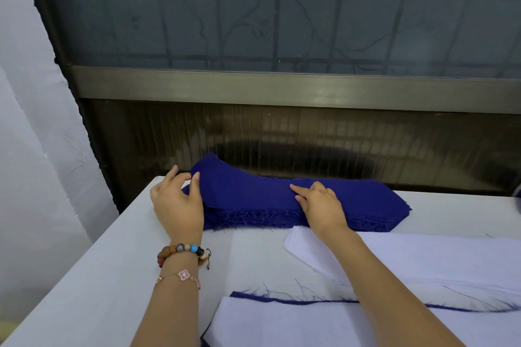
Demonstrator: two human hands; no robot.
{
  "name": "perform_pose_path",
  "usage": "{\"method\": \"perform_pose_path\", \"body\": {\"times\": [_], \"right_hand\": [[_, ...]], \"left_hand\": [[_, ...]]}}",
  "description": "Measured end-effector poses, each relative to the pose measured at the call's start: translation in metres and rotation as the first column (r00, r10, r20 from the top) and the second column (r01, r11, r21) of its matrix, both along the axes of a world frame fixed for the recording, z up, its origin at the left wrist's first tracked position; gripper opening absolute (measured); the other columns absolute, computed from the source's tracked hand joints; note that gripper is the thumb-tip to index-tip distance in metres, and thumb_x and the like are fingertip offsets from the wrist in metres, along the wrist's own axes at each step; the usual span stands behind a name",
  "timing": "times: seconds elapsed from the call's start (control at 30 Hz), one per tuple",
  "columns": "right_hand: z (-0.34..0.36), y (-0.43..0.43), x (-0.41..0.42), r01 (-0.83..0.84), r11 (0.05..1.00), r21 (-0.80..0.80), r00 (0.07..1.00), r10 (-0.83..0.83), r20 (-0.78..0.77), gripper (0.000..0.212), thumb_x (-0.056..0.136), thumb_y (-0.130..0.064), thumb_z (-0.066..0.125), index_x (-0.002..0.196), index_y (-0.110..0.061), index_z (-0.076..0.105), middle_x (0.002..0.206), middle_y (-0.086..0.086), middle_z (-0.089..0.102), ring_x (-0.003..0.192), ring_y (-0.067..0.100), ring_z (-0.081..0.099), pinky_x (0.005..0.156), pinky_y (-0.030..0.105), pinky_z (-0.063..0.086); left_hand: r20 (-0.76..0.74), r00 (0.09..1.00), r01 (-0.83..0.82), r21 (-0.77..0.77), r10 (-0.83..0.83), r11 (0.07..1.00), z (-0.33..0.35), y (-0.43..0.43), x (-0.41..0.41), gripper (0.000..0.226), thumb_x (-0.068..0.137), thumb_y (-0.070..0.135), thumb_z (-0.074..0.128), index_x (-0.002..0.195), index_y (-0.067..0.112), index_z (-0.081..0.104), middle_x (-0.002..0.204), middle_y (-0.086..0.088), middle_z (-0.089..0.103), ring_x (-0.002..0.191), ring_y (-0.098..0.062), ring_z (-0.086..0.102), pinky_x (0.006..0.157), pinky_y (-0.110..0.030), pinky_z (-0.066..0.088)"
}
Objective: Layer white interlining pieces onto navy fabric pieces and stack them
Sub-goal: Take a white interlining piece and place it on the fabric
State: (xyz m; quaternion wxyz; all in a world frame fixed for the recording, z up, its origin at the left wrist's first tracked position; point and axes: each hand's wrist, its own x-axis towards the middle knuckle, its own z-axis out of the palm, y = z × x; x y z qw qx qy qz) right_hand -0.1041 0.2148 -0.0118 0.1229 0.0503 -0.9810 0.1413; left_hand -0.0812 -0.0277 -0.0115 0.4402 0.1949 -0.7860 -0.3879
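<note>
A stack of navy pieces (358, 205) lies across the middle of the frame on a white surface (98, 276), its frayed long edge facing the camera. The left hand (177, 203), centre left, has its fingers curled onto the left end of the top navy piece (239, 186), and that end is raised off the stack. The thumb stands a little apart from the cloth. The right hand (321, 205) rests on top of the stack near its middle, with the index finger stretched out flat toward the left. Whether it grips the cloth or only presses on it cannot be told.

Below and right of the stack lies a pile of white interlining (423, 259), crossed by the right forearm. At the bottom of the frame a white piece (282, 324) lies on a navy one, whose frayed edge (310, 301) shows along the top. The left wrist carries a bead bracelet (183, 251). A dark window (282, 8) fills the top of the frame.
</note>
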Motion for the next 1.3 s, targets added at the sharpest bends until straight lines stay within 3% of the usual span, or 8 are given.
{"method": "perform_pose_path", "body": {"times": [0.17,0.33,0.47,0.53,0.63,0.73,1.0,1.3], "right_hand": [[0.0,0.001,0.0,-0.003,1.0,0.004,1.0,0.003,-0.001,0.044,0.104,-0.033,0.034,0.147,-0.033,0.034,0.126,0.006,0.048,0.112,0.023,0.048,0.093,0.032,0.047],[0.003,0.003,-0.001,-0.042,0.999,0.008,0.999,0.042,0.002,0.043,0.103,-0.031,0.036,0.147,-0.032,0.034,0.128,0.004,0.048,0.114,0.024,0.048,0.092,0.033,0.048],[0.013,0.004,-0.002,-0.084,0.996,0.011,0.994,0.083,0.066,0.051,0.101,-0.029,0.043,0.149,-0.029,0.026,0.137,0.004,0.049,0.118,0.025,0.049,0.092,0.036,0.048],[0.018,0.003,-0.003,-0.096,0.995,0.007,0.992,0.095,0.082,0.062,0.099,-0.027,0.048,0.152,-0.029,0.015,0.128,0.006,0.056,0.106,0.024,0.057,0.082,0.036,0.052],[0.026,0.004,-0.003,-0.113,0.994,-0.012,0.985,0.113,0.13,0.078,0.097,-0.024,0.053,0.153,-0.032,-0.001,0.09,0.004,0.062,0.076,0.018,0.061,0.065,0.033,0.054],[0.032,0.007,-0.006,-0.125,0.991,-0.05,0.977,0.132,0.168,0.085,0.095,-0.024,0.057,0.152,-0.034,-0.006,0.085,0.005,0.064,0.074,0.018,0.064,0.07,0.036,0.058],[0.034,0.021,-0.013,-0.149,0.963,-0.224,0.963,0.192,0.188,0.065,0.09,-0.03,0.064,0.145,-0.032,0.029,0.112,0.002,0.063,0.099,0.02,0.061,0.087,0.037,0.054],[0.025,0.045,-0.023,-0.022,0.941,-0.338,0.978,0.09,0.186,0.04,0.088,-0.028,0.068,0.123,-0.02,0.052,0.104,0.001,0.063,0.096,0.019,0.061,0.083,0.028,0.052]], "left_hand": [[-0.079,0.977,0.21,0.176,-0.198,0.962,0.005,0.002,0.001,0.03,0.097,0.02,0.057,0.121,0.005,0.066,0.105,-0.008,0.068,0.093,-0.019,0.06,0.075,-0.022,0.047],[-0.071,0.952,0.304,0.366,-0.299,0.88,0.005,-0.005,0.001,0.034,0.096,0.021,0.06,0.126,0.007,0.063,0.107,-0.011,0.07,0.087,-0.018,0.064,0.069,-0.024,0.054],[-0.119,0.924,0.368,0.544,-0.364,0.754,0.003,-0.011,0.0,0.026,0.095,0.016,0.062,0.12,0.012,0.063,0.081,-0.006,0.071,0.059,-0.011,0.061,0.047,-0.013,0.047],[-0.143,0.91,0.389,0.617,-0.389,0.684,0.003,-0.013,-0.001,0.019,0.097,0.007,0.056,0.113,0.013,0.062,0.076,-0.009,0.07,0.053,-0.008,0.062,0.05,-0.013,0.05],[-0.163,0.884,0.426,0.665,-0.437,0.614,0.002,-0.013,-0.002,0.026,0.092,0.001,0.061,0.108,0.022,0.062,0.101,-0.011,0.071,0.086,-0.016,0.072,0.08,-0.032,0.059],[-0.141,0.854,0.466,0.635,-0.501,0.616,0.0,-0.012,-0.002,0.037,0.09,0.005,0.067,0.117,0.029,0.063,0.118,-0.005,0.066,0.107,-0.025,0.065,0.088,-0.045,0.057],[-0.202,0.864,0.455,0.708,-0.462,0.541,-0.008,-0.014,-0.006,0.026,0.093,0.018,0.063,0.119,0.014,0.063,0.116,-0.01,0.068,0.107,-0.025,0.065,0.091,-0.039,0.053],[-0.196,0.877,0.427,0.738,-0.439,0.522,-0.011,-0.015,-0.012,0.037,0.092,0.017,0.064,0.128,0.011,0.059,0.117,-0.011,0.067,0.108,-0.025,0.066,0.096,-0.04,0.052]]}}
